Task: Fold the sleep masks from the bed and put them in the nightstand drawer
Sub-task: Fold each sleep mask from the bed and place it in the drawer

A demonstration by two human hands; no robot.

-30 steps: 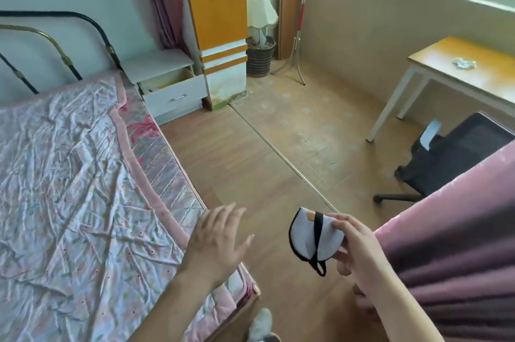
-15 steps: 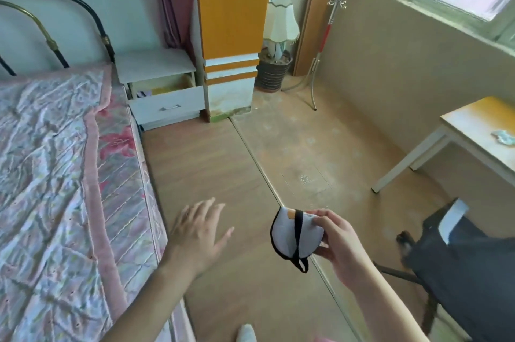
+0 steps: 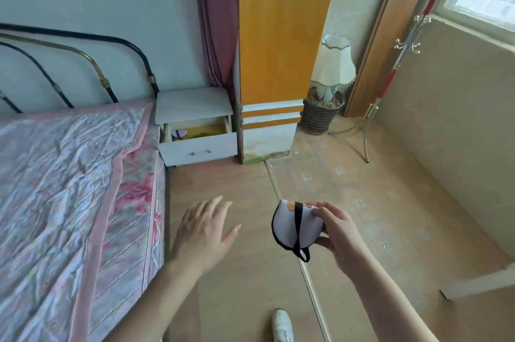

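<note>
A bedroom with wood floor (image 3: 239,180). The folded mask (image 3: 292,226) sits pinched in the right grip (image 3: 338,233); the left grip (image 3: 202,230) hangs beside it, fingers spread, holding nothing. Far ahead, the nightstand (image 3: 192,103) drawer (image 3: 199,148) stands open beside the bed (image 3: 69,188).

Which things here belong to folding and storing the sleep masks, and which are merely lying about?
Belong to the job:
folded sleep mask, gripped in the right hand
open nightstand drawer
bed
left hand, open

Lying about:
table lamp
coat stand
orange wardrobe
curtain
</note>
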